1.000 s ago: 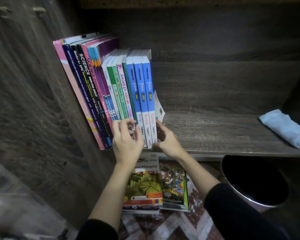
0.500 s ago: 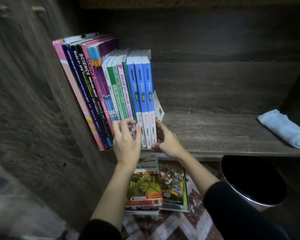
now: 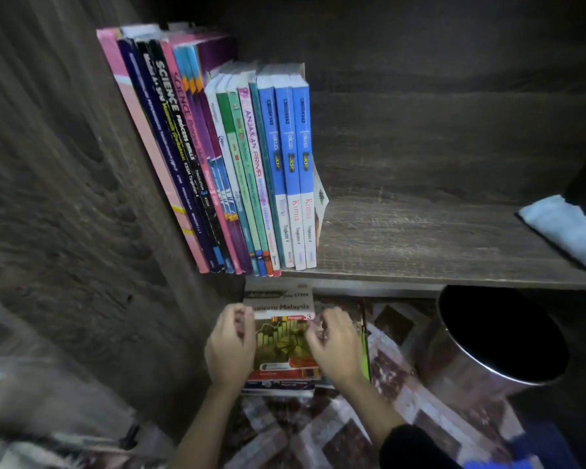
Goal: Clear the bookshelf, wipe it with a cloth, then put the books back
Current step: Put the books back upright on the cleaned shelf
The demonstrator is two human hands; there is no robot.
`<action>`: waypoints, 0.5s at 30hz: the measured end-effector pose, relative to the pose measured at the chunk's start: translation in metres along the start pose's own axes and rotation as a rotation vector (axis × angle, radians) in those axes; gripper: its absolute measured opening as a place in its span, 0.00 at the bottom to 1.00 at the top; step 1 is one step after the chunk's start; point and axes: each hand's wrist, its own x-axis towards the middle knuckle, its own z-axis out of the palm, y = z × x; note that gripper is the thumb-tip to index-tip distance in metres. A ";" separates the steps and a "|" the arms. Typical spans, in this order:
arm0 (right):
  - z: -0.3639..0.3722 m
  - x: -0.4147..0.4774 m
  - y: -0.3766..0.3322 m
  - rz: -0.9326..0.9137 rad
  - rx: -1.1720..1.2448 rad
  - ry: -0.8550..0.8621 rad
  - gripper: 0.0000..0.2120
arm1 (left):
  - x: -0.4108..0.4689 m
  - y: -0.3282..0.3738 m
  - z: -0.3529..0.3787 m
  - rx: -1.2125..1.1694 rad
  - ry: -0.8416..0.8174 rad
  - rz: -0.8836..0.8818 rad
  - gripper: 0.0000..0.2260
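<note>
Head view puts us late in the job, we judge. A row of books (image 3: 237, 157) stands on the shelf (image 3: 420, 245), leaning against its left wall. The cloth (image 3: 565, 228) lies bunched at the shelf's far right, well apart from them, so clearing and wiping look done. What is left sits on the floor below: a small stack of books (image 3: 278, 387), at least 2. The person's left hand (image 3: 230, 346) and right hand (image 3: 335, 346) flank the top book (image 3: 281, 343), fingers curled at its 2 side edges. Blur keeps us from telling whether they grip it or only touch. These books have yet to join the row.
</note>
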 end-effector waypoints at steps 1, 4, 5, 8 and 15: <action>0.006 -0.006 0.006 0.038 -0.033 -0.074 0.12 | -0.003 -0.011 0.002 0.025 -0.041 -0.086 0.06; 0.023 -0.012 0.026 0.242 -0.145 -0.421 0.21 | -0.001 -0.051 0.018 0.092 -0.257 -0.338 0.02; 0.030 -0.013 0.033 0.308 -0.166 -0.528 0.23 | 0.000 -0.064 0.027 0.090 -0.336 -0.417 0.03; 0.052 -0.018 0.053 0.542 -0.109 -0.698 0.28 | 0.004 -0.088 0.049 0.057 -0.501 -0.619 0.15; 0.099 -0.023 0.085 0.994 0.239 -0.711 0.34 | -0.003 -0.120 0.081 0.187 -0.593 -0.764 0.20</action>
